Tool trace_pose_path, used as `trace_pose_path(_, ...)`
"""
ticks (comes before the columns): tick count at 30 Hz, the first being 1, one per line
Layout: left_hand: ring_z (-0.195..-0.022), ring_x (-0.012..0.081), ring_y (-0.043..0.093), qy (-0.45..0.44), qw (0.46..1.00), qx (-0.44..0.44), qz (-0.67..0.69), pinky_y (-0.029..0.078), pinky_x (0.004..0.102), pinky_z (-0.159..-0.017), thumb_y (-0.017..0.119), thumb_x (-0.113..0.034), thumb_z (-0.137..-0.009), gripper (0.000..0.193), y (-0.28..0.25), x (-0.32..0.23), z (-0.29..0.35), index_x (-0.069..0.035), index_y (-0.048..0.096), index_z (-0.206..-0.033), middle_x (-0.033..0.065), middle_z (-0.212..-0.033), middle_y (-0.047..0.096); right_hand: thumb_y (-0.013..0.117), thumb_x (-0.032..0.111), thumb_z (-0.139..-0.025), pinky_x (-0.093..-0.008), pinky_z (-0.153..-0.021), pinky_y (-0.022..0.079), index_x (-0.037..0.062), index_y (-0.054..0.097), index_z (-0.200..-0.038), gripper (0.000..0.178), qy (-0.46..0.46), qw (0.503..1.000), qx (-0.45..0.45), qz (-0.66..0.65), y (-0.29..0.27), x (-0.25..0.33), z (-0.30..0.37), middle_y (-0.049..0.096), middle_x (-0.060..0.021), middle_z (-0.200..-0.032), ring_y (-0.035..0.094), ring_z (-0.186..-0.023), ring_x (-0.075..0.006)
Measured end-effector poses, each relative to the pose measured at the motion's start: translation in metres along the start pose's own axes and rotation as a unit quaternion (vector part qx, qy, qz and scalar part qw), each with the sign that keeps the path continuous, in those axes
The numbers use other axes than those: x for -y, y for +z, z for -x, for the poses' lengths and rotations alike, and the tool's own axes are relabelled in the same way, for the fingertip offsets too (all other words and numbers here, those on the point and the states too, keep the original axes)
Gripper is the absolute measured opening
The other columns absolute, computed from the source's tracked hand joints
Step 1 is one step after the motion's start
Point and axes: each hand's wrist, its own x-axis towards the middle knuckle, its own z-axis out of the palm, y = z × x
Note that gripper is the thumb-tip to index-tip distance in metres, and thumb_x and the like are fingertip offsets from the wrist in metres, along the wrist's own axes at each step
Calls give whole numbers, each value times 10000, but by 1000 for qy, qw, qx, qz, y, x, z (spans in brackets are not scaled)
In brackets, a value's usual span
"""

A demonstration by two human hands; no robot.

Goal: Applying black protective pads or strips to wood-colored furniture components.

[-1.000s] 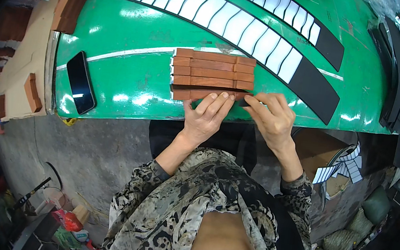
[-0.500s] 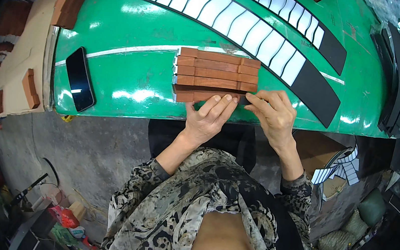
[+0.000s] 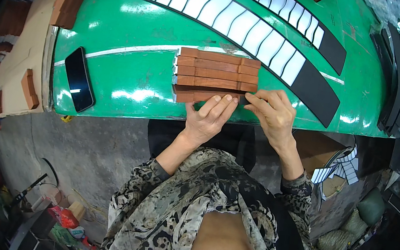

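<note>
Several reddish-brown wooden blocks [image 3: 217,66] lie side by side in a row on the green table, with pale silvery ends on the left. The nearest wooden block [image 3: 186,96] sits slightly apart at the front edge of the row. My left hand [image 3: 204,120] is closed on this block, fingers on its top and thumb at its near side. At the block's right end my right hand [image 3: 277,117] is closed in a pinch on a small dark piece [image 3: 243,99]. Fingertips hide most of that piece, so its kind does not show.
Beyond the blocks lie two curved black strips with white segments, the nearer strip [image 3: 315,97] reaching right. A phone [image 3: 80,79] rests at left, beside cardboard [image 3: 24,56] bearing more wooden blocks [image 3: 69,2]. Dark curved parts [image 3: 392,84] stand at the right edge.
</note>
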Motion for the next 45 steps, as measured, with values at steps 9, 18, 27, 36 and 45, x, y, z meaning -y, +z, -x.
trace_pose_path(9,-1159,131,398,-6,1000,2,14,260,426,-978,672,-157,-771,339,-1,0,-5,-207,640,-1105,-65,-1195,508,780,108,-591,-304,-563,496,104,699,-896,315,-11,1000,4,-17,2,-7,1,608,-4,-803,563,-710,-182)
trace_pose_path(18,-1112,162,444,-24,998,40,49,304,400,-883,644,-66,-727,487,-9,1,-18,-172,578,-1198,-28,-1186,521,752,102,-690,-295,-649,507,77,697,-1008,324,102,987,-79,-92,-9,-24,19,668,-77,-944,616,-802,-205)
trace_pose_path(27,-1089,189,449,-7,996,93,1,329,416,-828,672,-98,-723,570,-22,-9,-31,-262,557,-1257,5,-1140,508,670,84,-823,-288,-652,496,41,703,-965,152,197,962,-101,-162,-15,-24,42,684,-84,-861,634,-781,-192)
trace_pose_path(36,-1081,186,452,-7,995,98,-16,279,418,-813,675,-87,-680,572,-26,-10,-40,-254,592,-1220,12,-1106,508,641,60,-807,-349,-685,495,37,683,-935,136,242,958,-151,-13,-27,-89,41,658,-99,-882,635,-785,-261)
trace_pose_path(45,-1116,178,486,2,993,115,15,209,389,-869,669,-90,-677,459,-37,-18,-27,-211,625,-1118,31,-1162,529,649,174,-817,-375,-734,502,100,671,-1034,230,313,948,19,58,-43,-113,13,639,-82,-944,634,-852,-281)
